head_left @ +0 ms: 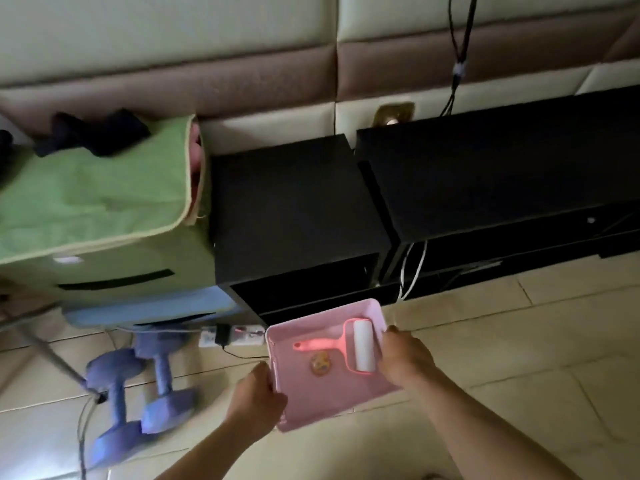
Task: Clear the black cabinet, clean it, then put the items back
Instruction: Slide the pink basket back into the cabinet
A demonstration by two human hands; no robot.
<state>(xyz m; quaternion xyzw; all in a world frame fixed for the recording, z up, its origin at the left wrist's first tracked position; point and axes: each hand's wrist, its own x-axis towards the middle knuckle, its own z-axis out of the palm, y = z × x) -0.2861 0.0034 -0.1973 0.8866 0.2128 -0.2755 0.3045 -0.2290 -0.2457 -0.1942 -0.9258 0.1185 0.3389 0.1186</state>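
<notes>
— While you hold the tray (pixel 332 403) by its two sides, which step is it?
— Clearing or restocking the cabinet (pixel 294 202); I cannot say which. Your left hand (pixel 258 393) and right hand (pixel 405 355) each clasp a rim, and the roller (pixel 363 346) lies inside, nearer your right. The tray hangs just before the open shelf (pixel 301 282); keep it level.

Two purple dumbbells (pixel 138 400) are lying side by side on the tiled floor (pixel 519 341), and a white power strip (pixel 242 336) is sitting just behind them with a black adapter (pixel 221 333) plugged in. A green fabric storage box (pixel 93 202) is standing on the left with a blue one (pixel 145 310) showing under it and some dark clothes (pixel 93 133) sprawling on its lid. Black cables (pixel 459 53) are hanging down the padded wall (pixel 173 36) behind a long, low black TV stand (pixel 502 174), with white cords (pixel 412 268) dangling under it.
</notes>
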